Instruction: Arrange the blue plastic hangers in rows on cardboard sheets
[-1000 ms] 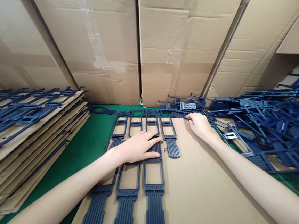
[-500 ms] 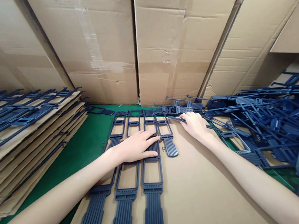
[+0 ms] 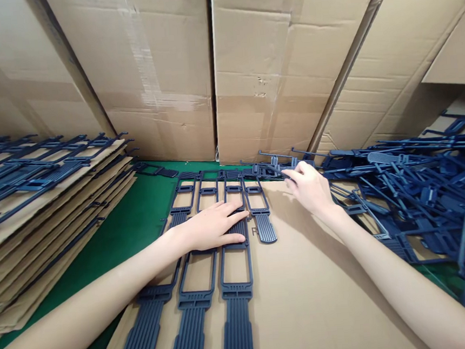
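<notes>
My left hand (image 3: 216, 227) lies flat with fingers spread over the dark blue plastic frames (image 3: 236, 291), which are laid side by side in rows on a cardboard sheet (image 3: 325, 302). Each has an open rectangular window and a ribbed tab. Beyond my left fingertips, a shorter plastic frame (image 3: 266, 228) rests with its ribbed end toward me. My right hand (image 3: 310, 190) is closed in a pinch on another dark blue plastic frame (image 3: 277, 171), near the sheet's far edge. Most of that piece is hidden by my fingers or blends with the parts behind.
A tangled heap of plastic frames (image 3: 413, 191) covers the right side. At left stands a stack of cardboard sheets (image 3: 65, 221) with frames layered between and on top. Tall cardboard boxes (image 3: 264, 74) wall off the back. Green table surface (image 3: 126, 222) shows at left.
My right hand has risen slightly and shifted a little to the right, with the pinched piece tilting along. My left hand stays where it was on the frames.
</notes>
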A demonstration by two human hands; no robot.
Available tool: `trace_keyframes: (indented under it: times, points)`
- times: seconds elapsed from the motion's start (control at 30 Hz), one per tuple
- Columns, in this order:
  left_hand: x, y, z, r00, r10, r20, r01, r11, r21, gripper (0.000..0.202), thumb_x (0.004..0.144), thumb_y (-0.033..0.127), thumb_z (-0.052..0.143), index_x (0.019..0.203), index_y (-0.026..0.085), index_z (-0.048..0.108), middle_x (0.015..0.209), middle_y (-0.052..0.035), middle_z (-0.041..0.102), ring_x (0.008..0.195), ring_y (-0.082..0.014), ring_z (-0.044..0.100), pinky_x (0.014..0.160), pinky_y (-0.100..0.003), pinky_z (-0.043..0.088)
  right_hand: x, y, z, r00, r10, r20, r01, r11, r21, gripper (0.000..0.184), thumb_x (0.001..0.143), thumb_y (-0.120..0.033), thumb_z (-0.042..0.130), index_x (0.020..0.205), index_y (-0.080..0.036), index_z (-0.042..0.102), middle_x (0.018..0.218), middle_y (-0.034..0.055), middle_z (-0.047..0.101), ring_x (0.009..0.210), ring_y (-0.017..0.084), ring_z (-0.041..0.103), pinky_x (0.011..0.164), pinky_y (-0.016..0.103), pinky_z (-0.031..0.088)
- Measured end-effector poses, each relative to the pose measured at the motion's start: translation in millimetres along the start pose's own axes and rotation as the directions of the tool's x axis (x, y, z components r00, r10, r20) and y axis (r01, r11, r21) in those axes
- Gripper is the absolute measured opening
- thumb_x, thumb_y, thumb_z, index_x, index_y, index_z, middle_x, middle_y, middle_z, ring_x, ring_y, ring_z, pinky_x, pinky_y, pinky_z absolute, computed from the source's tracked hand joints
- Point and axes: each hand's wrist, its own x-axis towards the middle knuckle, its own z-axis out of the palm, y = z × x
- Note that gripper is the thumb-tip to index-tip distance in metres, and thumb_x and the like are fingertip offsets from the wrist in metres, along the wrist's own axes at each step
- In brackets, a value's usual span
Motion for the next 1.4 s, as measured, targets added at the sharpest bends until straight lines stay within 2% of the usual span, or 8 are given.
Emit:
trace_keyframes:
  times: [0.07,0.17,0.27,0.43,0.83,1.27,1.4]
  points:
    - [0.2,-0.3,0.1,1.0,0.004,0.002,-0.004,1.0,-0.001,0.063,0.093,0.058,0.033,0.141,0.017,0.04,0.147,-0.0167,0.036,0.135,-0.0309,0.035,0.111,-0.043,0.026,-3.1,-13.8,1.9,0.989,-0.149,0.0,0.148,0.986,0.076,0.028,0.092,-0.018,0.043,0.111,-0.021,0.064,0.103,0.0089,0.059,0.093,0.021,0.053,0.065,0.029,0.045]
    - [0.7,-0.6,-0.3,1.0,0.012,-0.008,-0.012,1.0,-0.002,0.063,0.093,0.058,0.033,0.14,0.016,0.041,0.147,-0.0175,0.037,0.135,-0.0312,0.035,0.11,-0.043,0.027,-8.5,-35.7,4.3,0.927,-0.371,0.053,0.358,0.918,0.17,0.034,0.091,-0.01,0.041,0.115,-0.021,0.061,0.122,0.0076,0.057,0.107,0.022,0.048,0.075,0.03,0.048]
    - [1.1,-0.2,-1.5,0.999,0.027,-0.02,-0.027,1.0,-0.01,0.062,0.094,0.056,0.035,0.139,0.016,0.042,0.145,-0.0176,0.039,0.132,-0.0304,0.039,0.109,-0.042,0.03,-12.4,-48.9,5.6,0.88,-0.457,0.125,0.418,0.873,0.25,0.035,0.089,-0.006,0.04,0.116,-0.019,0.059,0.119,0.0084,0.06,0.108,0.021,0.049,0.081,0.032,0.049]
    - [1.3,0.8,-2.7,0.999,0.029,-0.027,-0.029,1.0,-0.012,0.061,0.094,0.055,0.036,0.138,0.014,0.044,0.145,-0.0175,0.038,0.132,-0.0312,0.038,0.109,-0.042,0.03,-13.7,-48.6,7.5,0.891,-0.408,0.198,0.359,0.902,0.241,0.031,0.09,-0.009,0.041,0.114,-0.017,0.058,0.102,0.0084,0.064,0.1,0.022,0.053,0.082,0.033,0.048]
    - [0.8,-0.6,-0.2,0.998,0.043,-0.055,-0.045,0.999,-0.03,0.058,0.094,0.056,0.036,0.136,0.017,0.045,0.147,-0.0157,0.037,0.135,-0.0294,0.036,0.11,-0.041,0.029,-14.0,-45.4,7.0,0.895,-0.392,0.211,0.345,0.911,0.228,0.029,0.089,-0.01,0.043,0.113,-0.018,0.058,0.103,0.0077,0.064,0.101,0.023,0.052,0.085,0.035,0.046]
    - [0.9,1.1,-0.9,1.0,0.012,-0.01,-0.012,1.0,0.005,0.061,0.094,0.056,0.036,0.138,0.015,0.044,0.147,-0.0173,0.036,0.134,-0.0303,0.037,0.11,-0.041,0.028,-14.9,-44.9,13.1,0.894,-0.415,0.17,0.365,0.894,0.261,0.032,0.09,-0.009,0.04,0.116,-0.017,0.059,0.11,0.0087,0.064,0.102,0.022,0.054,0.087,0.036,0.047]
    - [1.1,0.2,-5.0,0.999,0.046,-0.02,-0.045,0.998,0.049,0.06,0.094,0.055,0.036,0.139,0.016,0.041,0.146,-0.0157,0.038,0.136,-0.0283,0.034,0.11,-0.039,0.026,-14.4,-42.6,11.3,0.903,-0.421,0.081,0.396,0.892,0.219,0.037,0.092,-0.008,0.036,0.118,-0.016,0.06,0.112,0.0095,0.064,0.1,0.023,0.054,0.088,0.036,0.046]
